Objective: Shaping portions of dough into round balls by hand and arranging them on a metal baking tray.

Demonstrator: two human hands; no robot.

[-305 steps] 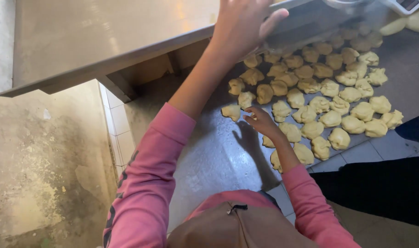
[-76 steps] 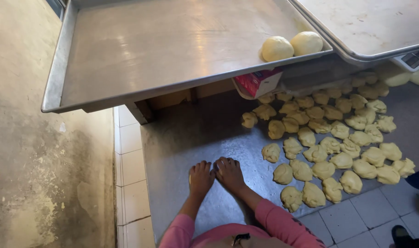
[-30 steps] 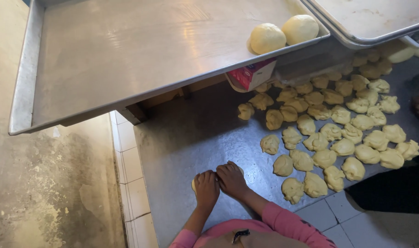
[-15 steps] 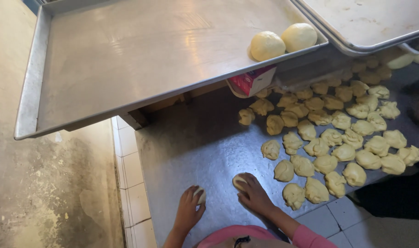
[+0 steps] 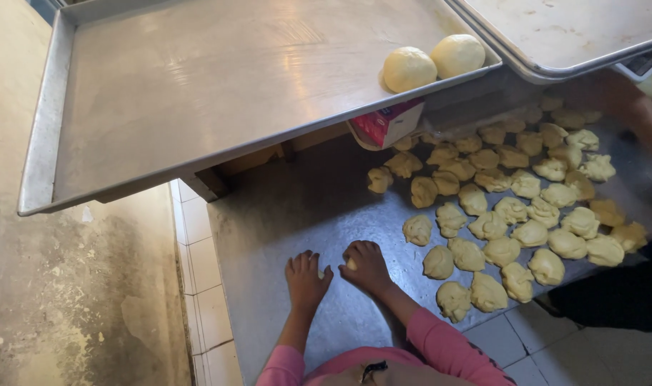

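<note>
My left hand (image 5: 306, 280) and my right hand (image 5: 367, 266) lie side by side, palms down, on the steel tabletop (image 5: 283, 214). Each is cupped over a small piece of pale yellow dough. A bit of dough (image 5: 351, 264) shows under my right fingers, while the piece under my left palm is almost hidden. To the right of my hands, several rough dough pieces (image 5: 512, 211) are spread over the tabletop. Above, a large metal tray (image 5: 47, 150) carries two smooth round dough balls (image 5: 408, 69) at its right corner.
A second metal tray (image 5: 555, 36) overlaps the top right. A red and white carton (image 5: 386, 123) sits under the large tray. Another person's arm (image 5: 648, 121) reaches in at the right edge, with dark clothing (image 5: 619, 293) below it. The counter's white-tiled side (image 5: 197, 264) drops to a concrete floor on the left.
Half a second ago my hands were apart, the right one nearer the dough pile. Now they have drawn together in front of me, each cupped over dough.
</note>
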